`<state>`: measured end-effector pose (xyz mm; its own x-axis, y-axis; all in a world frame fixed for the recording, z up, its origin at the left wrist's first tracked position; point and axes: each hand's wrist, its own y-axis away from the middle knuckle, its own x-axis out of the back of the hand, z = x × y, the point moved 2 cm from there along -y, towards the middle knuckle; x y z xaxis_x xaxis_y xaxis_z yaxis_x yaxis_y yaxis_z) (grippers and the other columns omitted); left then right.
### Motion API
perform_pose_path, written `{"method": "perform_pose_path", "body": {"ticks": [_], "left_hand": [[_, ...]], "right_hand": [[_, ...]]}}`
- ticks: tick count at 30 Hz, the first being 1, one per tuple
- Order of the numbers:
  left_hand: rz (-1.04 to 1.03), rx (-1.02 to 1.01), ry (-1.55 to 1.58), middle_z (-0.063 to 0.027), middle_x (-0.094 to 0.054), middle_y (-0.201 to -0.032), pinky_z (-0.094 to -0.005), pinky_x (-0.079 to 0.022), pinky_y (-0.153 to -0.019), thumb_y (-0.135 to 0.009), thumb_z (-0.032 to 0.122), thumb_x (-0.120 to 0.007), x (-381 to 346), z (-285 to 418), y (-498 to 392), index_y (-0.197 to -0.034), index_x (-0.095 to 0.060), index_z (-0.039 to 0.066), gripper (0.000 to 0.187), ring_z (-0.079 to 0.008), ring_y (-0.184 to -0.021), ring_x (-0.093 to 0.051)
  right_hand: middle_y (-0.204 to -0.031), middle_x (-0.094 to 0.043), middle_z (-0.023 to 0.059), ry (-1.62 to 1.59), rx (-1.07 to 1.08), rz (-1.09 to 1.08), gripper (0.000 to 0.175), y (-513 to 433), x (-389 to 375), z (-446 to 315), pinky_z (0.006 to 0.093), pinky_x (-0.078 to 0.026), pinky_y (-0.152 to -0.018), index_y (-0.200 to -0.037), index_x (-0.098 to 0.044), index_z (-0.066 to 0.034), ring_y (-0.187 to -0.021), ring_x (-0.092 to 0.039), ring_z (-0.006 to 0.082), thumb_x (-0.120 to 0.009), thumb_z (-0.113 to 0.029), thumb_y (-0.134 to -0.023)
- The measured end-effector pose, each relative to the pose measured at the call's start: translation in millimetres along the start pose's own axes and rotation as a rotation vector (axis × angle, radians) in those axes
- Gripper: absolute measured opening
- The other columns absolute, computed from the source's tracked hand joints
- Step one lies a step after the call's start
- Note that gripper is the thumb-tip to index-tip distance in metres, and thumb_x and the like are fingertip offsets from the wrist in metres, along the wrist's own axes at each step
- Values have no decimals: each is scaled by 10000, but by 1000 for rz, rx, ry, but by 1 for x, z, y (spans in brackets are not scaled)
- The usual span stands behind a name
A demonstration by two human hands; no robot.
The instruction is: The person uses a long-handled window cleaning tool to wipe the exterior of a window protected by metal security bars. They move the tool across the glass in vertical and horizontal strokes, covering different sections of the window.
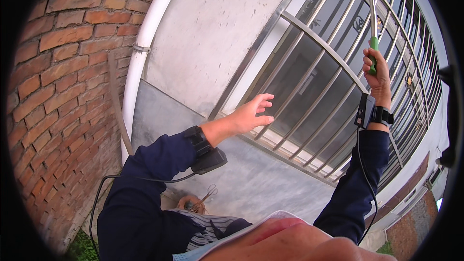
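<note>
My right hand (376,66) is raised and wrapped around the green grip of a long pole (372,11). The pole has a metal shaft with another green section higher up, and its far end runs out of view at the top. My left hand (250,114) holds nothing; its fingers are apart and slightly curled. It hovers in front of the lower left corner of a barred window (301,83). Behind both hands stand the metal window bars (319,116), and the pole passes in front of them.
A brick wall (65,61) rises on the left, beside a white drainpipe (152,18). A wooden stick (119,105) leans near the pipe. Low by the grey wall base (246,170) sits a clay pot (190,203) with scissor-like metal handles (210,191) sticking out. Cables (96,203) hang from wrist devices.
</note>
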<state>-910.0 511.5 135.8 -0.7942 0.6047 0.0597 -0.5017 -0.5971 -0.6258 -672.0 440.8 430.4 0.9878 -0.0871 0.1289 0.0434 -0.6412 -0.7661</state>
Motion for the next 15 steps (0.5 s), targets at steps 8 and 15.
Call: {"method": "perform_pose_path", "body": {"ticks": [8, 15], "left_hand": [[-46, 84, 149, -139, -342, -1318, -344, -323, -990, -830, 180, -585, -21, -5, 35, -1351, -241, 77, 633, -228, -1207, -352], [-9, 137, 218, -125, -358, -1311, -324, -345, -957, -838, 203, -588, -13, -19, 80, -1353, -248, 85, 629, -203, -1179, -387]], "right_hand": [[-563, -460, 15, 439, 176, 290, 449, 79, -14, 68, 228, -330, -305, -1178, -462, 0, -357, -416, 79, -499, -19, -731], [-666, -565, 72, 814, 223, 571, 608, 109, -7, 119, 278, -443, -410, -1302, -396, -145, -444, -528, 129, -528, -73, -713]]}}
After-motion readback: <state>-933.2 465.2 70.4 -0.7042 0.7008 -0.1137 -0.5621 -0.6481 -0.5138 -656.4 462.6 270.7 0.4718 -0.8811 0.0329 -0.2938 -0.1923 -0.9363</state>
